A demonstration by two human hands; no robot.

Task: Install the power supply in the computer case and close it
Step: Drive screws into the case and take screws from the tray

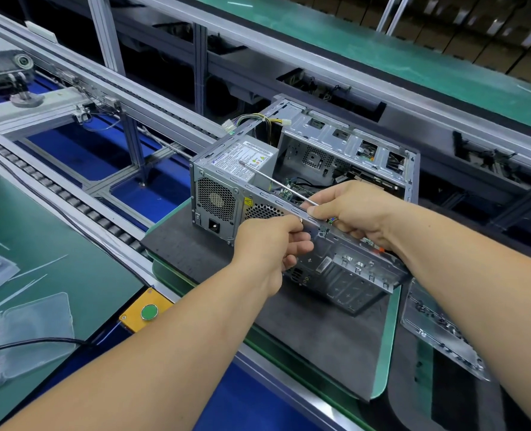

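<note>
An open silver computer case (pixel 363 163) lies on its side on a dark mat (pixel 314 331), open face up. The grey power supply (pixel 245 166) sits in the case's left rear corner, its fan grille (pixel 216 199) and power socket facing me and its wire bundle (pixel 258 121) trailing out behind. My right hand (pixel 354 209) grips a screwdriver; its long shaft (pixel 276 181) points left over the power supply's label. My left hand (pixel 273 244) is curled against the case's near rear edge, fingertips pinched together; whether they hold anything small is hidden.
The mat rests on a green pallet (pixel 388 337) on the roller conveyor (pixel 71 200). A yellow box with a green button (pixel 149 312) sits at the bench edge. Clear plastic trays with small parts (pixel 24 337) lie at the left; a flat metal panel (pixel 441 331) lies at the right.
</note>
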